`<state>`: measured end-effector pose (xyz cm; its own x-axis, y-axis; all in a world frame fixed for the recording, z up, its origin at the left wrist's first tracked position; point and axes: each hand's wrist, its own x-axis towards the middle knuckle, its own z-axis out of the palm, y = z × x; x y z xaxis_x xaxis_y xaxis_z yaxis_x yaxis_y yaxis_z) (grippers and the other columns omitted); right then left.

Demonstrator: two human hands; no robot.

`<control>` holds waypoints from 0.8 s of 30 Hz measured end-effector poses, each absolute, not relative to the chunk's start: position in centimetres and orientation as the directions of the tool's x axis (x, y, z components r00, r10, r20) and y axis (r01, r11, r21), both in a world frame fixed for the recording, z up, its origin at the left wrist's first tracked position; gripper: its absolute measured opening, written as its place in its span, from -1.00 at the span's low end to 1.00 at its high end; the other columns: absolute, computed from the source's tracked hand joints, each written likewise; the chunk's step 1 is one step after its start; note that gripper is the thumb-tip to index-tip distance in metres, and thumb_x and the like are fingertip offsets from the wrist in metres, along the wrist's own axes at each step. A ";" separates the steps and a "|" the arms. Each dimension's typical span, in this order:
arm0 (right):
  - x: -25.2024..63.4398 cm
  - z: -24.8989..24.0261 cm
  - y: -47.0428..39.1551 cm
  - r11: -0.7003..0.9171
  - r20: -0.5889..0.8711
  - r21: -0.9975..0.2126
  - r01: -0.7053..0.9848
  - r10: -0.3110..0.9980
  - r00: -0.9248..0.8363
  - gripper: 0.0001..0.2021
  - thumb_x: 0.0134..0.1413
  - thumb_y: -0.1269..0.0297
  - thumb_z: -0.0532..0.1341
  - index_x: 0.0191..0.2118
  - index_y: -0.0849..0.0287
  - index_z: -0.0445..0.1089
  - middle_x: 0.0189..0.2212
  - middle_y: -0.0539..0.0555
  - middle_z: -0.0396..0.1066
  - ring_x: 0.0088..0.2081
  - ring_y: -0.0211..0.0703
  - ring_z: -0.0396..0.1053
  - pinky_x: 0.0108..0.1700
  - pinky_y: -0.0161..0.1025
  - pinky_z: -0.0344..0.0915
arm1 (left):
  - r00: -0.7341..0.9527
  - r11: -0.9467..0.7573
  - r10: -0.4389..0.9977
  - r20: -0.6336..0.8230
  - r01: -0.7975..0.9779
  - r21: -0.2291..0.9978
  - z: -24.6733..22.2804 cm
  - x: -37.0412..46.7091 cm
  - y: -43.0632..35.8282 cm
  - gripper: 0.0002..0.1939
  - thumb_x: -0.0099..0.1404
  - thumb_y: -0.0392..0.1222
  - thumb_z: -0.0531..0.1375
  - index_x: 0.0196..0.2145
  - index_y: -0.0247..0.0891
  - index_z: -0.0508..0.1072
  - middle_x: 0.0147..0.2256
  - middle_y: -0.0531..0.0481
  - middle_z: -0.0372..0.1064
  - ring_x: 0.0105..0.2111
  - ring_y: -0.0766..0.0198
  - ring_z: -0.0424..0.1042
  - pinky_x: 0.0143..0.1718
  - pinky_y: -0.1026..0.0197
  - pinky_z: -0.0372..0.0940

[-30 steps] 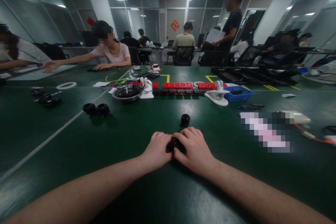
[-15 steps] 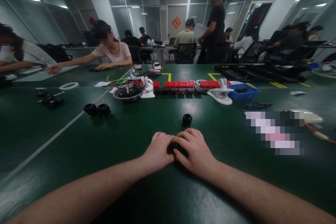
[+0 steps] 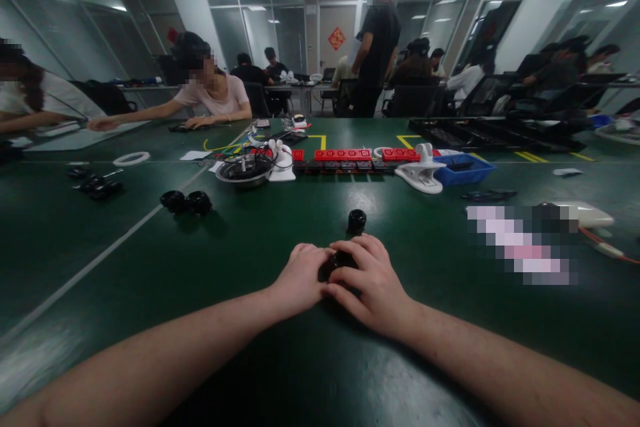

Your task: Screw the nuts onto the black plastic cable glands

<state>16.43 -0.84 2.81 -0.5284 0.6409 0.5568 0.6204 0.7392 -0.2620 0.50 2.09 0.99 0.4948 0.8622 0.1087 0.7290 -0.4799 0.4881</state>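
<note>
My left hand (image 3: pixel 303 273) and my right hand (image 3: pixel 373 283) meet low over the table, both closed around a glossy black caster wheel (image 3: pixel 344 259). Only part of it shows between my fingers; its underside and left portion are hidden. The fingers of my right hand curl over its right side, and my left hand grips it from the left. Just beyond my right fingertips, a second black wheel (image 3: pixel 357 221) stands by itself on the green table (image 3: pixel 260 240). Farther left sits a pair of black wheels (image 3: pixel 186 202) side by side.
Black casters with metal stems (image 3: pixel 97 183) lie at far left. Across the middle stand a metal bowl (image 3: pixel 244 170), red power sockets (image 3: pixel 343 154), a white clamp (image 3: pixel 421 173) and a blue bin (image 3: pixel 465 170). A white corded device (image 3: pixel 585 215) lies right. A co-worker's arm (image 3: pixel 145 112) reaches across the far left.
My right fingers have spread and shifted slightly on the black caster wheel, exposing more of it. In the background, a standing person has moved left.
</note>
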 end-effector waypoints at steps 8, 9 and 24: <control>16.7 2.7 -0.7 0.724 0.615 -0.260 0.639 0.635 -0.469 -0.77 -0.01 0.22 0.12 -0.59 0.17 0.35 -0.25 0.09 0.28 -0.14 -0.06 0.14 0.01 0.01 -0.03 | 0.523 -0.530 0.837 0.159 0.706 0.470 0.7 0.4 2.1 -0.75 0.05 -0.10 0.16 -0.29 -0.24 0.33 -0.36 0.02 0.33 -0.31 0.19 0.25 -0.20 0.11 0.10; 16.8 2.7 -0.6 0.709 0.609 -0.268 0.652 0.649 -0.456 -0.76 -0.02 0.23 0.12 -0.61 0.18 0.32 -0.28 0.09 0.28 -0.16 -0.08 0.15 -0.01 0.00 -0.01 | 0.524 -0.534 0.836 0.164 0.705 0.467 0.7 0.4 2.0 -0.76 0.06 -0.10 0.15 -0.31 -0.24 0.33 -0.37 0.03 0.32 -0.32 0.19 0.25 -0.21 0.12 0.10; 16.9 3.1 -0.4 0.596 0.499 -0.367 0.714 0.774 -0.390 -0.77 -0.07 0.31 0.10 -0.21 0.20 0.25 -0.26 0.12 0.29 -0.19 -0.06 0.18 -0.14 -0.09 0.08 | 0.527 -0.529 0.837 0.151 0.704 0.474 1.0 0.4 1.9 -0.75 0.06 -0.04 0.15 -0.33 -0.23 0.33 -0.37 0.06 0.32 -0.33 0.21 0.25 -0.22 0.13 0.10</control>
